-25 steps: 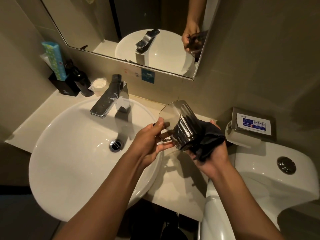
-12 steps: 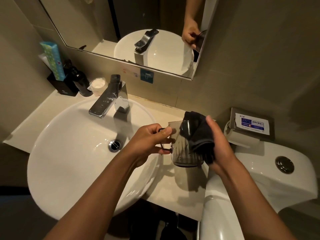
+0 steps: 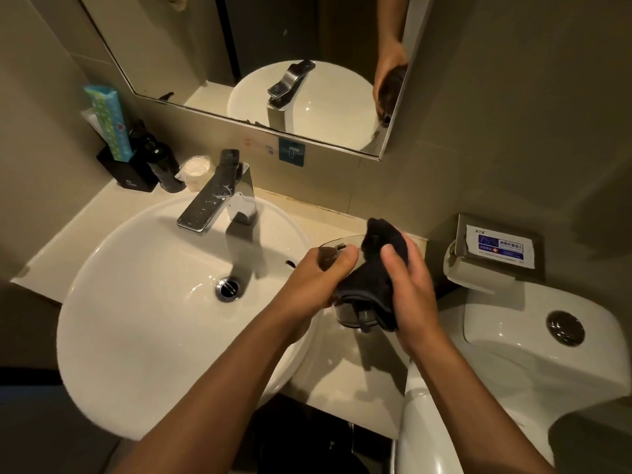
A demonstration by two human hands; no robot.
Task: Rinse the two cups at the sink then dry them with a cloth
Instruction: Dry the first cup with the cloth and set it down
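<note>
A dark see-through cup (image 3: 355, 314) is held upright over the counter, just right of the white sink (image 3: 143, 323). My left hand (image 3: 314, 285) grips it at the rim and near side. A black cloth (image 3: 376, 268) is draped over the cup's rim and down its front, covering most of it. My right hand (image 3: 410, 285) presses the cloth against the cup's right side. Only one cup is in view.
A chrome tap (image 3: 219, 196) stands behind the basin, with the drain (image 3: 228, 288) below it. Dark bottles (image 3: 160, 165), a black holder with a green pack (image 3: 109, 128) and a wrapped soap (image 3: 195, 169) sit at the back left. A toilet cistern (image 3: 547, 336) and a paper holder (image 3: 492, 254) are on the right.
The cup went from tilted with its mouth towards me to upright. The cloth moved from under the cup's base to over its rim and front, with my right hand now pressing it.
</note>
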